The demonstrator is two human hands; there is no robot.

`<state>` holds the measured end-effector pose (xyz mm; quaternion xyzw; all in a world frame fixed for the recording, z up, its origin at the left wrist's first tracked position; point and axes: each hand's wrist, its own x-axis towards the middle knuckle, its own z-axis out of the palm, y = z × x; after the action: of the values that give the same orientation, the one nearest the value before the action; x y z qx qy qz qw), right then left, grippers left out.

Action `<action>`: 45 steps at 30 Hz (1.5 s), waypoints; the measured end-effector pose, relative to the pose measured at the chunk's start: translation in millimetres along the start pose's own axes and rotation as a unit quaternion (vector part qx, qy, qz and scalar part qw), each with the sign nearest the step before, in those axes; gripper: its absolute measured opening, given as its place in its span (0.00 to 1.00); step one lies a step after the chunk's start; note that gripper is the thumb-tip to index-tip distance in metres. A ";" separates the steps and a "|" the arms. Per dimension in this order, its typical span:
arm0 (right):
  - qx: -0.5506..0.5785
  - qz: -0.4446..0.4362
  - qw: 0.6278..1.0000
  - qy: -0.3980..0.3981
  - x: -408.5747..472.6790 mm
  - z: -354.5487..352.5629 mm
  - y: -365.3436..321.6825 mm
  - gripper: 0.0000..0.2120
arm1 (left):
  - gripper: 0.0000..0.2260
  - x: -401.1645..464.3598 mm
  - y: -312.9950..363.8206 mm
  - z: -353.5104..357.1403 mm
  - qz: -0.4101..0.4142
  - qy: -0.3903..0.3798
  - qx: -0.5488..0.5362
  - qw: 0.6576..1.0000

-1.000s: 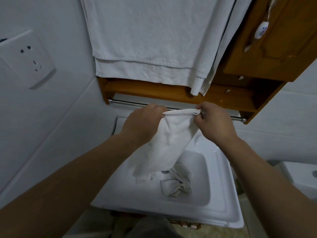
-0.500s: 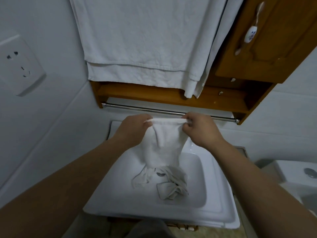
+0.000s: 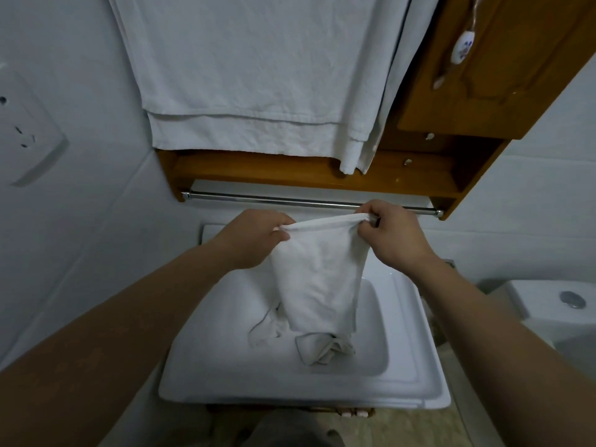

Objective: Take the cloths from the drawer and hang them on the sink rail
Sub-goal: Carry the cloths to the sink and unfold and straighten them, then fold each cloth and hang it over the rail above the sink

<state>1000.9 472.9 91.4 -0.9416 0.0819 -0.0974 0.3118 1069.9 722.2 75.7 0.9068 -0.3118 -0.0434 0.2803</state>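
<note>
A white cloth (image 3: 322,272) hangs between my two hands over the sink. My left hand (image 3: 254,240) pinches its top left corner and my right hand (image 3: 390,233) pinches its top right corner, so the top edge is stretched flat. That edge sits just below and in front of the steel rail (image 3: 274,199) under the wooden shelf; my right hand is close to the rail's right end. Crumpled white cloths (image 3: 322,346) lie in the white sink basin (image 3: 225,359) under the hanging cloth. No drawer is in view.
A large white towel (image 3: 258,75) drapes over the wooden shelf unit (image 3: 419,175) above the rail. A wooden cabinet door (image 3: 500,75) stands at upper right. A wall socket (image 3: 29,133) is on the left wall. A toilet tank (image 3: 554,304) stands at right.
My hands lowered the cloth from the rail, then raised it again and shifted it right, and the top edge is stretched wider between them.
</note>
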 end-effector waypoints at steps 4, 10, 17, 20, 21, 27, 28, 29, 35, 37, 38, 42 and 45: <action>-0.025 -0.014 1.000 0.012 -7.1 -2.9 -1.1 0.08 | 0.08 3.7 2.6 -4.2 -0.005 0.012 0.012 1.000; -0.055 0.011 0.993 0.105 -20.8 -2.4 2.9 0.11 | 0.07 16.6 18.5 2.7 0.089 0.042 0.146 0.984; -0.038 0.092 0.987 0.126 -32.4 -21.0 29.3 0.11 | 0.11 36.0 40.8 22.4 0.147 0.073 0.164 0.973; -0.025 0.102 0.981 0.163 -38.2 -25.3 40.6 0.11 | 0.11 43.4 55.6 28.9 0.126 0.087 0.111 0.982; -0.007 0.109 0.979 0.169 -40.9 -27.5 45.5 0.10 | 0.10 45.3 59.8 31.3 0.113 0.081 0.096 0.986; 0.082 0.164 0.964 0.195 -51.7 -38.2 67.2 0.08 | 0.11 46.1 91.1 51.7 0.073 0.056 0.096 0.991; 0.096 0.166 0.960 0.203 -53.4 -40.6 70.8 0.09 | 0.11 46.8 96.6 55.0 0.072 0.063 0.106 0.990; 0.107 0.165 0.958 0.210 -55.2 -42.6 74.4 0.10 | 0.11 47.7 100.8 57.6 0.073 0.071 0.118 0.988; 0.125 0.143 0.959 0.210 -59.1 -44.8 89.3 0.12 | 0.07 47.5 111.7 74.6 0.062 0.085 0.150 0.983; 0.129 0.143 0.959 0.208 -57.4 -45.6 95.4 0.10 | 0.08 47.9 115.9 79.3 0.049 0.077 0.153 0.984; 0.129 0.140 0.960 0.207 -55.8 -46.2 98.5 0.08 | 0.08 49.8 117.4 80.1 0.038 0.076 0.152 0.985; 0.123 0.130 0.963 0.204 -44.2 -48.6 109.1 0.06 | 0.09 56.3 125.7 82.4 0.016 0.076 0.177 0.981; 0.113 0.117 0.959 0.231 -25.8 -51.8 117.0 0.06 | 0.07 64.7 132.3 82.7 0.013 0.055 0.193 0.980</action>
<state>952.8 356.2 58.1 -0.8358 0.2498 -0.2840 0.3979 1029.2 558.5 83.4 0.9408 -0.3098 0.0710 0.1175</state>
